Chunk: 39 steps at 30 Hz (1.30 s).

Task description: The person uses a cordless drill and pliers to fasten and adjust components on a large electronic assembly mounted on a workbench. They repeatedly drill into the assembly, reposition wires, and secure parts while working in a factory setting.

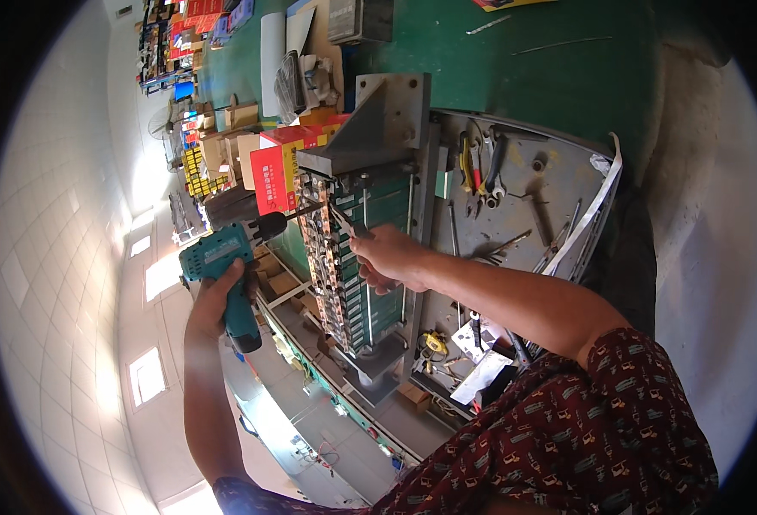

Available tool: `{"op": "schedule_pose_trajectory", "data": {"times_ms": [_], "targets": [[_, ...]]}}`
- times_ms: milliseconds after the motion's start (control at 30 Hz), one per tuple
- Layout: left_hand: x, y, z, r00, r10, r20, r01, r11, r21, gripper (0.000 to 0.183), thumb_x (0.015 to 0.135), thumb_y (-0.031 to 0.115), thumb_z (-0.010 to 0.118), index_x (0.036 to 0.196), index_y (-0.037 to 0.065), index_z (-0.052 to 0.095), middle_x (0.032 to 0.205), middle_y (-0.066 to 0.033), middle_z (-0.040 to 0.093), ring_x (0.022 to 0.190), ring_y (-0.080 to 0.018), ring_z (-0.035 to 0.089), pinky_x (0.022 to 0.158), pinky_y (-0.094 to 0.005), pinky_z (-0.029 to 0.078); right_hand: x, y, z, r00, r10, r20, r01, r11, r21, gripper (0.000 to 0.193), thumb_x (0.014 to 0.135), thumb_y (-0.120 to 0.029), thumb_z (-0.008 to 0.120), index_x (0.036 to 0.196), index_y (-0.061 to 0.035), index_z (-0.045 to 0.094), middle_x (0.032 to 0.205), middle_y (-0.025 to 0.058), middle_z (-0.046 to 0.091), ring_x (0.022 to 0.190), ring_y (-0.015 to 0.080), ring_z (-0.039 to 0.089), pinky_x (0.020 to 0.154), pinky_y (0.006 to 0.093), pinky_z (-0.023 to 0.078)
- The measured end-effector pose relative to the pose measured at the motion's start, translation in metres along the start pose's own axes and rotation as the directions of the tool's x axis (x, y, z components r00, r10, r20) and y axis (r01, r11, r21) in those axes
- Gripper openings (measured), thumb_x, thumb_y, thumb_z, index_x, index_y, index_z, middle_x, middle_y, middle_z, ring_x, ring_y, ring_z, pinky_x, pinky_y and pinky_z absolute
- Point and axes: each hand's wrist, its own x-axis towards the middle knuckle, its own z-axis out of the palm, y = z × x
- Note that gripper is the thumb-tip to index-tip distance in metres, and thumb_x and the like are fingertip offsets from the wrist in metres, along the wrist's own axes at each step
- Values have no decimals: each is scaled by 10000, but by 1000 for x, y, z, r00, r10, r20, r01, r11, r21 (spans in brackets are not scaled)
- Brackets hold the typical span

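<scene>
My left hand (215, 302) is wrapped round the grip of a teal cordless drill (221, 251) with a black chuck. Its long thin bit reaches right, to the upper part of a row of copper-coloured terminals (316, 257). These run along one side of a stacked assembly of dark green modules (384, 283) in a grey metal frame (387, 112). My right hand (391, 257) is closed on pliers (346, 223), whose jaws point at the terminals close to the bit tip. My fingers partly hide the plier handles. Whether bit or jaws touch a terminal is too small to tell.
Right of the frame, a grey metal tray (515, 232) holds wrenches, pliers (467, 163), rods and a yellow tape measure (434, 343). A red and yellow box (275, 178) stands beside the frame. Beyond lies a green surface (481, 69) with a dark box (359, 21).
</scene>
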Motion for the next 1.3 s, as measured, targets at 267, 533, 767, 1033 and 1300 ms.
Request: {"op": "schedule_pose_trajectory", "data": {"times_ms": [267, 533, 767, 1033, 1300], "targets": [[2, -7, -9, 996, -72, 50, 74, 997, -29, 370, 897, 356, 790, 1083, 91, 610, 799, -55, 639, 697, -185, 637, 653, -334, 547, 3, 2, -1, 999, 11, 34, -12, 1000, 28, 321, 1079, -318, 499, 860, -85, 518, 740, 35, 554, 575, 140, 569, 499, 339, 516], [-2, -5, -2, 995, -94, 26, 96, 991, -98, 360, 882, 339, 807, 1052, 74, 632, 791, -63, 650, 675, -187, 639, 636, -339, 555, -1, -2, -7, 997, 40, 66, -39, 999, -26, 320, 1078, -344, 502, 870, -102, 518, 742, 17, 548, 599, 128, 581, 512, 332, 531], [-5, -3, 7, 999, -23, 31, 26, 995, -92, 344, 887, 352, 796, 1032, 80, 645, 787, -61, 655, 669, -184, 647, 611, -329, 550, -2, -7, -9, 996, 63, 62, -62, 998, -11, 322, 1078, -366, 514, 881, -111, 521, 736, 21, 564, 612, 128, 605, 529, 330, 538], [-8, 9, 4, 990, -141, 24, 143, 979, -148, 327, 890, 272, 793, 1084, 59, 640, 870, -52, 653, 708, -174, 649, 630, -360, 582, 1, -16, -6, 991, 126, 54, -126, 992, 8, 348, 1070, -385, 532, 909, -77, 521, 759, 61, 603, 600, 166, 615, 548, 362, 552], [-18, 7, 18, 982, -185, -22, 178, 966, -186, 340, 877, 295, 815, 1055, 42, 674, 817, -64, 674, 688, -178, 664, 627, -327, 574, -35, -46, -14, 970, 240, 34, -240, 971, -1, 351, 1035, -401, 602, 1245, -119, 592, 1072, 104, 682, 991, 245, 724, 768, 420, 623]]}}
